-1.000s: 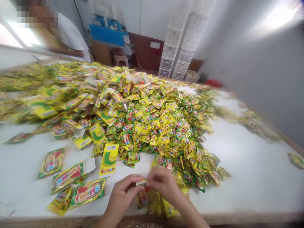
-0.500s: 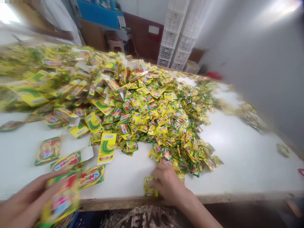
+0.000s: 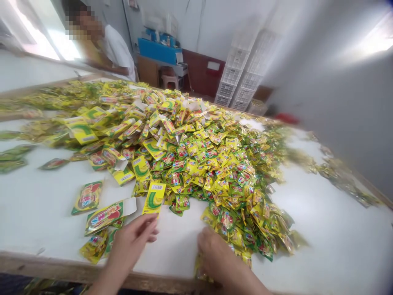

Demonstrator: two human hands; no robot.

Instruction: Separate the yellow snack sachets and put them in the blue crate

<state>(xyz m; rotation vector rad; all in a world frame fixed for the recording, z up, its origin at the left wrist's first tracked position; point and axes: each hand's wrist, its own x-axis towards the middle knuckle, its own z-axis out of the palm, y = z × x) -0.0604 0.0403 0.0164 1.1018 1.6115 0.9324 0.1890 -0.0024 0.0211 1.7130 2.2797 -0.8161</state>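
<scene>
My left hand (image 3: 132,241) is open, fingers stretched forward, holding nothing. Its fingertips are just short of a flat yellow-green carton (image 3: 154,198) and beside a "Twins" carton (image 3: 106,215). My right hand (image 3: 215,256) lies palm down near the table's front edge, fingers curled over a few small sachets (image 3: 199,268) that peek out beneath it. Right in front of it starts a big heap of small yellow-green sachets (image 3: 208,164).
More flat cartons (image 3: 87,196) lie loose on the white table (image 3: 46,213), and a heap of them spreads to the back left. Another person (image 3: 113,49) sits at the far side. White crates (image 3: 242,78) are stacked by the back wall.
My left hand carried a carton off to the lower left, then came back empty to the cartons on the table. My right hand stayed over the sachets near the edge.
</scene>
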